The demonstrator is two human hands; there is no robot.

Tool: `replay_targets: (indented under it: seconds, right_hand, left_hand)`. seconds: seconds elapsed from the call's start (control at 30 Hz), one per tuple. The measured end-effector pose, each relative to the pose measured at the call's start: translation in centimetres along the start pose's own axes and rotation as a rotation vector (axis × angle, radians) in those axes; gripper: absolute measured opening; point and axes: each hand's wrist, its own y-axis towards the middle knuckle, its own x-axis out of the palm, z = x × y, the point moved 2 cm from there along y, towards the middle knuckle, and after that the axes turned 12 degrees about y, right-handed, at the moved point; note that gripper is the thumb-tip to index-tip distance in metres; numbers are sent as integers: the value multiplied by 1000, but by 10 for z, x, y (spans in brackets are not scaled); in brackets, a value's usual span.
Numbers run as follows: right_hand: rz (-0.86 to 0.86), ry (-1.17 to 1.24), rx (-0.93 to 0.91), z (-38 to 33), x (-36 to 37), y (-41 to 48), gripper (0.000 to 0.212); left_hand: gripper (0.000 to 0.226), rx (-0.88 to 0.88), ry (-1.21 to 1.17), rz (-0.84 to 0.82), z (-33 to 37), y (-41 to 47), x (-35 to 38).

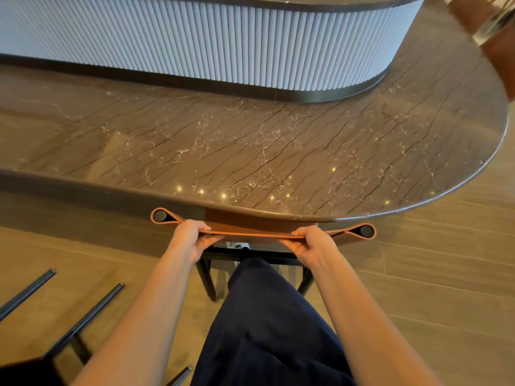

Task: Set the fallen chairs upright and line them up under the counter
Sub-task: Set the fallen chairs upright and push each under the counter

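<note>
An upright chair with an orange leather backrest [259, 234] and black metal frame stands at the front edge of the brown marble counter [250, 151]. Its seat is tucked beneath the counter top and mostly hidden. My left hand [192, 238] grips the top edge of the backrest left of centre. My right hand [312, 243] grips the same edge right of centre. A second chair [69, 330] lies fallen on the floor at the lower left, its black legs pointing up and to the right.
A white ribbed wall [223, 40] with a dark base rises behind the counter top. The counter curves round at the right end. Tan wood-look floor [432, 288] spreads to the right. My dark-trousered leg [264, 316] is right behind the upright chair.
</note>
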Motion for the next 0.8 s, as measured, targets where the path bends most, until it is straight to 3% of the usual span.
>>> replay_targets:
  seconds: [0.57,0.8]
  right_hand:
    - [-115,75,38,28,31,25,22]
    - [-53,45,61,21,37,28,24]
  left_hand:
    - [17,29,-16,32,30,27,-23]
    - [16,-3,-68,23,28,32,-22]
